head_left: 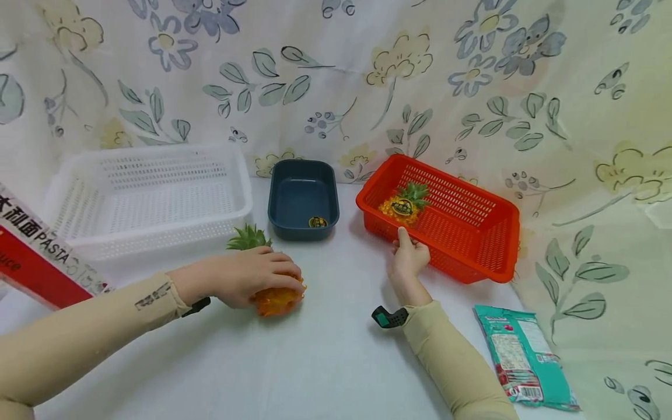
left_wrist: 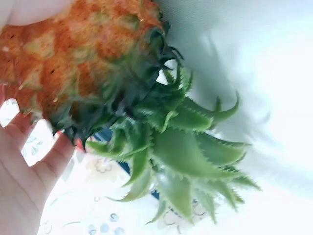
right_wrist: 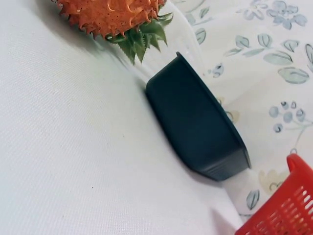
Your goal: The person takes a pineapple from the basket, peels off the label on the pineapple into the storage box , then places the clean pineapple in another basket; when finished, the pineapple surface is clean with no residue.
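Note:
My left hand (head_left: 257, 274) curls over an orange pineapple (head_left: 280, 300) with a spiky green crown (left_wrist: 176, 147), low over the white tabletop. Some of those fingers (left_wrist: 54, 156) show beside the fruit in the left wrist view. At the near side of a red slotted basket (head_left: 472, 262), my right hand (head_left: 409, 256) pinches the rim, its thumb lying up over the edge. Inside that basket, at its left end, lies a second pineapple (head_left: 391, 210) with a round black-and-yellow label. The right wrist view does not show the right hand.
A white slotted basket (head_left: 157, 233) stands at the back left, with a dark blue tub (head_left: 304, 233) between it and the red one. A red-and-white pasta box (head_left: 47, 262) juts in at far left. One teal packet (head_left: 525, 356) lies at right. A floral cloth (head_left: 336, 93) hangs behind.

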The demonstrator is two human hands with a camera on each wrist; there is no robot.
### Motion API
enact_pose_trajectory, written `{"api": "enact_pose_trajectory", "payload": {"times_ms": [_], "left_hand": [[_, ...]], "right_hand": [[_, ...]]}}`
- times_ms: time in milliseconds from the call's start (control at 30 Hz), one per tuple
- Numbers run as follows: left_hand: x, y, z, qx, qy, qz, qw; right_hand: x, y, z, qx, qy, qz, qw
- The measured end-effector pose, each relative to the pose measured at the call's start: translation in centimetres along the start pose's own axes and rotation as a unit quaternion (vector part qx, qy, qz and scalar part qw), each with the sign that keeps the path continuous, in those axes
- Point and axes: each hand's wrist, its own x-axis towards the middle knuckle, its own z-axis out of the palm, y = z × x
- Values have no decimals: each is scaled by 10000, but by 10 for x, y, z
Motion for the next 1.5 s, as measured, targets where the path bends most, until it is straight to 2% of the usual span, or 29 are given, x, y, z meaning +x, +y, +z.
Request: {"api": "enact_pose_trajectory", "payload": {"times_ms": [67,133,200,233,267,300,367,433,467,533,667,767,933,1100,1233,1500], "left_hand": [[-1,1,-2,-48,105,-86,9999],[-1,2,-4,-167,348,-358,9986],[1,4,-7,-317,745,-936,9923],[2,6,-9,-395,930,-1352,9856],[4,9,-10,-553,1059,-1846,9755],[6,12,-12,-786,1138,-2365,9617],[11,18,-14,-1306,1098,-3373,9258],[15,24,-13,-1620,808,-4137,8922],[16,26,-12,-1696,636,-4391,8800],[19,28,-9,-1684,325,-4658,8681],[25,32,-6,-1437,23,-4829,8638],[28,33,-4,-1403,-144,-4833,8640],[31,33,-1,-1217,-280,-4652,8763],[32,35,-4,-1134,-309,-4440,8883],[31,37,-7,-1162,-351,-4350,8922],[25,38,-13,-1176,-484,-4302,8937]], "right_hand": [[1,0,0,-20,4,21,10000],[1,0,-1,-24,-7,18,10000],[1,0,0,9,-21,-10,10000],[1,0,0,38,-29,-19,10000],[1,0,0,63,-30,-28,10000],[2,0,0,68,-30,-27,10000],[1,0,0,71,-41,-16,10000],[1,0,0,76,-55,10,10000],[2,0,0,73,-60,22,10000],[1,-1,0,84,-81,41,9999],[2,-1,0,86,-59,63,9999],[1,0,0,78,-32,89,9999],[0,0,0,68,-42,111,9999],[-1,-1,0,52,-66,115,9999],[-1,-1,0,88,-82,68,9999],[0,-1,-1,170,-74,13,9998]]}}
